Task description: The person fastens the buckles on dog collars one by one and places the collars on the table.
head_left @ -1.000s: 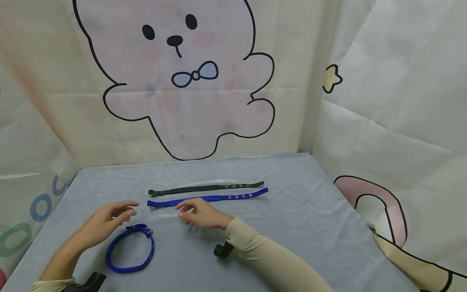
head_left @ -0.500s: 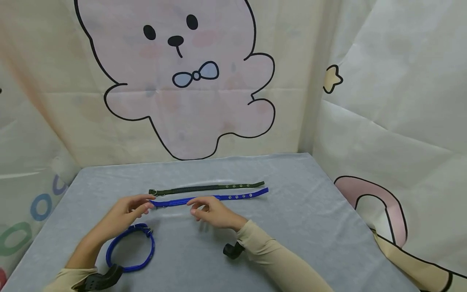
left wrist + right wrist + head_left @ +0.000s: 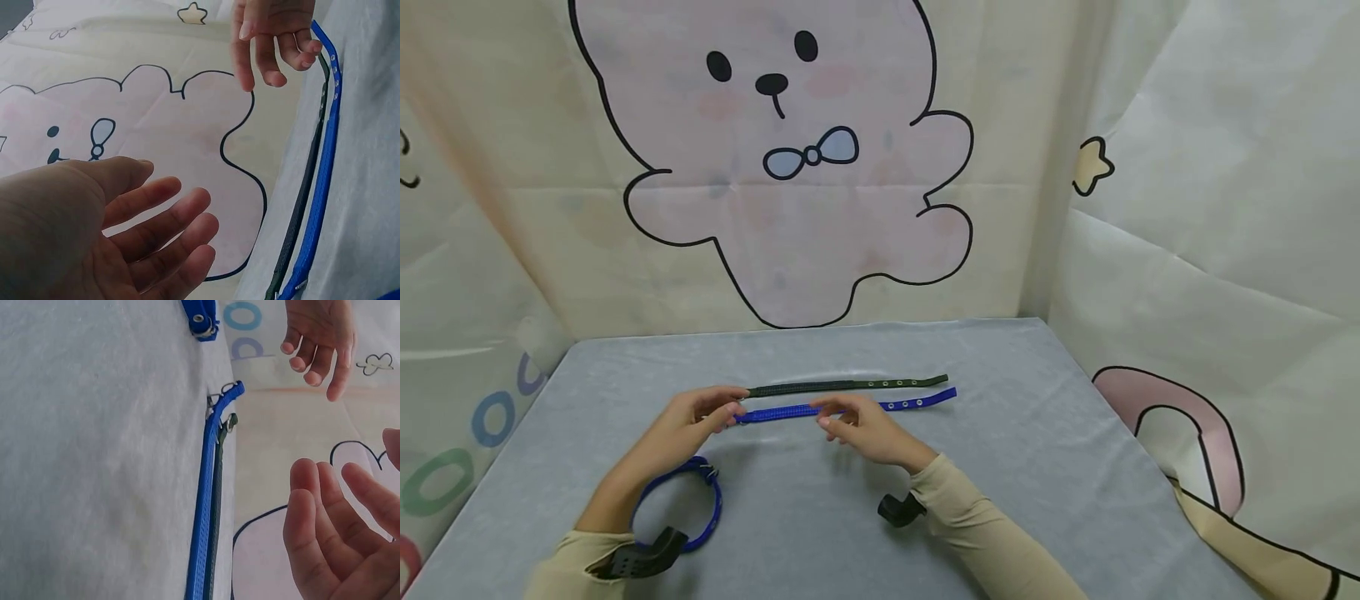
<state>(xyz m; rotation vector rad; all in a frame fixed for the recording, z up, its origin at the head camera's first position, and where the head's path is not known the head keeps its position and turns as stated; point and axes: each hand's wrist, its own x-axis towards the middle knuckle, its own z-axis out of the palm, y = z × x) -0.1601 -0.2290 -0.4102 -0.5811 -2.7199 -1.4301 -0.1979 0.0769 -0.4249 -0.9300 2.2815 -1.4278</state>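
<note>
Fingers loosely spread and holding nothing, the left hand [image 3: 685, 429] and right hand [image 3: 872, 429] hover near the straight blue strap [image 3: 782, 412], which lies just nearer than the green strap [image 3: 820, 387]. The blue one looks light, supple and hardly slippery; its holed right end seems easiest to pinch.

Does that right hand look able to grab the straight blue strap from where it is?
Probably yes: the right hand looks close to the straight blue strap and holds nothing, and no other object appears between them.
</note>
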